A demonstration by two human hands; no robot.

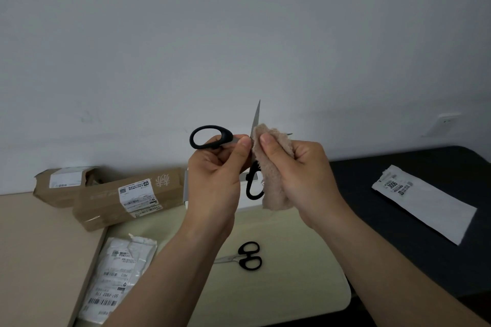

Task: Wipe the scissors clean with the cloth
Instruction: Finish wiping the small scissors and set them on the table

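Only the head view to go on.

Scissors (226, 137) are up in the air in front of the wall, well above the table, blades spread open. One blade points straight up. The other runs off to the right, with just its tip poking out past the cloth (273, 180). One black handle loop sticks out left, the other hangs down between the two hands.

Left hand (212, 178): thumb and fingers pinch the scissors just beside the pivot, at the base of the upper loop. Firm hold, nothing else in it.

Right hand (300, 167): curled round the beige fluffy cloth, thumb pressing it onto the base of the blades. The rest of the cloth hangs below the fist.

My read: mid-wipe, working the blades close to the pivot. I can't judge how clean the metal is from here. Next move should be to drag the cloth out along a blade toward its tip, with the thumb on the flat side and off the edge. Then do the other blade and the handles. Main risk is the open edge against the cloth-side fingers.

Down on the table: a second, smaller pair of scissors (248, 256) on a cream mat (305, 273), cardboard boxes (127, 194) at left, and a labelled plastic mailer (117, 273) near them. A white mailer (425, 204) lies on the dark surface at right.
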